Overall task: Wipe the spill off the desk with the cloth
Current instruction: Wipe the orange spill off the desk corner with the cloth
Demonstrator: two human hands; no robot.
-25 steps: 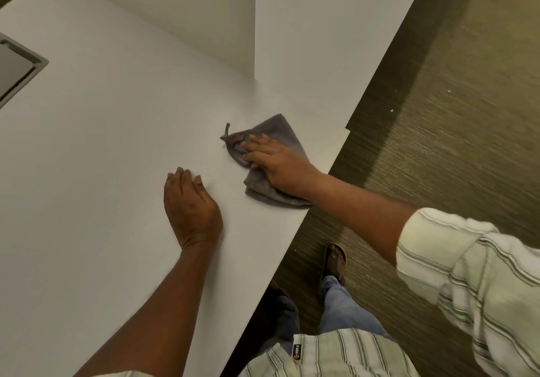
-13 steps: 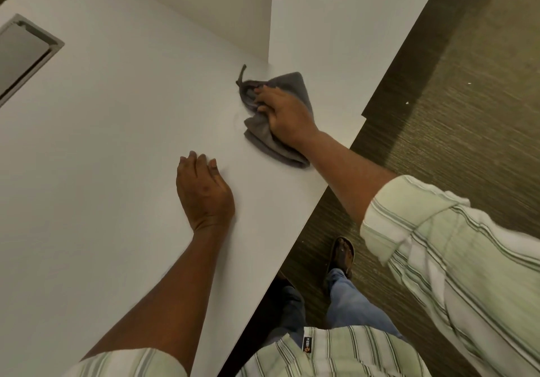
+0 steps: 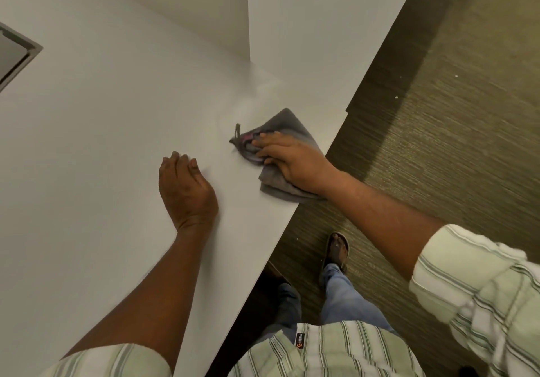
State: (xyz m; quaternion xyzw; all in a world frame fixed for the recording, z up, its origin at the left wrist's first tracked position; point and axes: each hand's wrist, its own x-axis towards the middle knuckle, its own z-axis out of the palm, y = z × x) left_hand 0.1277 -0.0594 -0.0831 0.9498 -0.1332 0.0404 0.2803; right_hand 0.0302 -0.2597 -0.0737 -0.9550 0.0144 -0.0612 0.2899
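Grey cloth (image 3: 287, 154), crumpled and folded over itself, lies on a plain white desk (image 3: 96, 148) close to the desk's right-hand edge, with one corner reaching that edge. The person's right hand (image 3: 292, 161) lies palm down on top of the cloth, its fingers (image 3: 264, 144) stretched out side by side and pressed flat onto the fabric rather than curled round it. A small dark loop and a patch of pink show at the cloth's left end, just past the fingertips. The left hand (image 3: 187, 189) rests on the bare desk to the left of the cloth, near it but not touching; it lies palm down with the fingers close together and slightly bent, holding nothing. A faint dull sheen marks the desk surface just beyond the cloth; whether it is liquid cannot be told. Both forearms are bare below rolled-up, pale green striped sleeves (image 3: 479, 294). A white partition panel (image 3: 306, 20) stands upright behind the desk, and a grey rectangular hatch (image 3: 17, 55) is set into the desk at the far left. Below the desk edge, dark ribbed carpet (image 3: 438, 113) covers the floor, where a sandalled foot (image 3: 336, 249) and blue jeans (image 3: 347, 300) are visible.
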